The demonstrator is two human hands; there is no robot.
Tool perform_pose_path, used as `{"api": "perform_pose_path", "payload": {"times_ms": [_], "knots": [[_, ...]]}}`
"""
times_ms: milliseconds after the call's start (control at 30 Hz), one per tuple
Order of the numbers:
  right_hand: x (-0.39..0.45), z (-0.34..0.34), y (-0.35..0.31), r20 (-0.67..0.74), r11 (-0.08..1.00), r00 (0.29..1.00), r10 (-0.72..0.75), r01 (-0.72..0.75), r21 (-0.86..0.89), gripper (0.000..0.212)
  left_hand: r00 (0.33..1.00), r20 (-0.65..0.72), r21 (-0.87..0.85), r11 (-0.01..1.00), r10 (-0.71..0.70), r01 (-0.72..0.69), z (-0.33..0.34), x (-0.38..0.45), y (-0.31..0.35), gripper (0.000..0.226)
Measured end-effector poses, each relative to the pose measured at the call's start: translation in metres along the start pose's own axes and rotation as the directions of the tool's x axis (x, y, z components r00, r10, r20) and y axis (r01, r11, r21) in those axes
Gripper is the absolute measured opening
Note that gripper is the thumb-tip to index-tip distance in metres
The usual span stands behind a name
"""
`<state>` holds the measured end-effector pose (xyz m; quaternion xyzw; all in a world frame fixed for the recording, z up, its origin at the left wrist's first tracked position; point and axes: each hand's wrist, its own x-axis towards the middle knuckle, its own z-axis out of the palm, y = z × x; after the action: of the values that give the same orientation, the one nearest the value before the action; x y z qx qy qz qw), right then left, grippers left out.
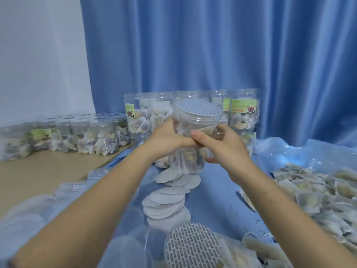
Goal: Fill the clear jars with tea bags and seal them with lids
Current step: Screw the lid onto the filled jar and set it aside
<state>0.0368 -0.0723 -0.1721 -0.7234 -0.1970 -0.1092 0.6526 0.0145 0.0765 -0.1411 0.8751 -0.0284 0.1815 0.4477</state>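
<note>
I hold a clear jar (190,159) full of tea bags up in front of me, tilted with its mouth toward the camera. A round white seal liner (199,111) with printed lines lies across its mouth. My left hand (166,138) grips the jar's left side, and my right hand (222,146) grips its right side, thumb across the front. A fallen stack of seal liners (168,200) trails over the blue sheet below. One large liner (193,246) lies nearest me. Loose tea bags (316,196) are heaped at the right.
Filled labelled jars (243,115) stand stacked against the blue curtain behind my hands. More filled jars (77,136) line the brown surface at the left. Clear lids (71,188) lie blurred at the lower left. Blue plastic sheet (220,192) covers the work surface.
</note>
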Motion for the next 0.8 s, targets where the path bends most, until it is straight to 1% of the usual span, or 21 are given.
{"api": "perform_pose_path", "payload": {"times_ms": [67, 100, 133, 233, 267, 300, 367, 433, 500, 567, 600, 667, 733, 800], "knots": [[-0.008, 0.019, -0.002, 0.009, 1.000, 1.000, -0.022, 0.022, -0.002, 0.071, 0.998, 0.005, 0.012, 0.998, 0.055, -0.055, -0.020, -0.014, -0.012, 0.057], [-0.015, 0.031, -0.003, 0.010, 0.999, 0.999, -0.046, 0.046, -0.003, 0.073, 0.997, -0.005, 0.027, 0.996, 0.082, -0.082, -0.032, -0.023, -0.019, 0.051], [-0.023, 0.044, -0.003, 0.018, 0.998, 0.997, -0.069, 0.069, 0.007, 0.077, 0.996, -0.020, 0.046, 0.995, 0.087, -0.086, -0.044, -0.032, -0.027, 0.053], [-0.047, 0.089, -0.006, 0.046, 0.987, 0.993, -0.107, 0.101, 0.126, 0.100, 0.996, -0.090, 0.126, 0.992, 0.025, -0.014, -0.081, -0.061, -0.046, 0.087], [-0.054, 0.104, -0.009, 0.047, 0.981, 0.990, -0.136, 0.128, 0.144, 0.101, 0.991, -0.132, 0.138, 0.990, 0.030, -0.012, -0.094, -0.070, -0.053, 0.090], [-0.059, 0.119, -0.013, 0.051, 0.975, 0.984, -0.170, 0.161, 0.155, 0.099, 0.984, -0.175, 0.134, 0.991, 0.046, -0.023, -0.107, -0.079, -0.058, 0.088], [-0.066, 0.150, -0.025, 0.078, 0.962, 0.970, -0.232, 0.217, 0.165, 0.088, 0.960, -0.271, 0.130, 0.991, 0.072, -0.037, -0.134, -0.097, -0.065, 0.087], [-0.069, 0.182, -0.038, 0.119, 0.951, 0.952, -0.281, 0.259, 0.171, 0.077, 0.935, -0.346, 0.139, 0.990, 0.075, -0.028, -0.162, -0.113, -0.074, 0.099], [-0.072, 0.212, -0.052, 0.168, 0.940, 0.931, -0.323, 0.294, 0.176, 0.073, 0.918, -0.394, 0.085, 0.996, 0.030, 0.003, -0.192, -0.127, -0.086, 0.109], [-0.073, 0.244, -0.064, 0.228, 0.934, 0.914, -0.337, 0.294, 0.201, 0.066, 0.905, -0.424, 0.049, 0.998, -0.010, 0.034, -0.221, -0.139, -0.101, 0.109], [-0.074, 0.260, -0.068, 0.265, 0.936, 0.909, -0.322, 0.263, 0.236, 0.062, 0.896, -0.443, 0.044, 0.998, -0.026, 0.051, -0.235, -0.145, -0.110, 0.104], [-0.075, 0.293, -0.074, 0.350, 0.943, 0.897, -0.269, 0.172, 0.285, 0.063, 0.872, -0.484, 0.025, 0.995, -0.069, 0.092, -0.260, -0.158, -0.130, 0.079], [-0.076, 0.325, -0.076, 0.411, 0.961, 0.884, -0.224, 0.131, 0.242, 0.071, 0.857, -0.507, 0.022, 0.992, -0.094, 0.121, -0.277, -0.171, -0.147, 0.052], [-0.079, 0.349, -0.075, 0.460, 0.975, 0.869, -0.181, 0.098, 0.198, 0.071, 0.843, -0.524, 0.021, 0.987, -0.123, 0.157, -0.288, -0.184, -0.164, 0.044]]}}
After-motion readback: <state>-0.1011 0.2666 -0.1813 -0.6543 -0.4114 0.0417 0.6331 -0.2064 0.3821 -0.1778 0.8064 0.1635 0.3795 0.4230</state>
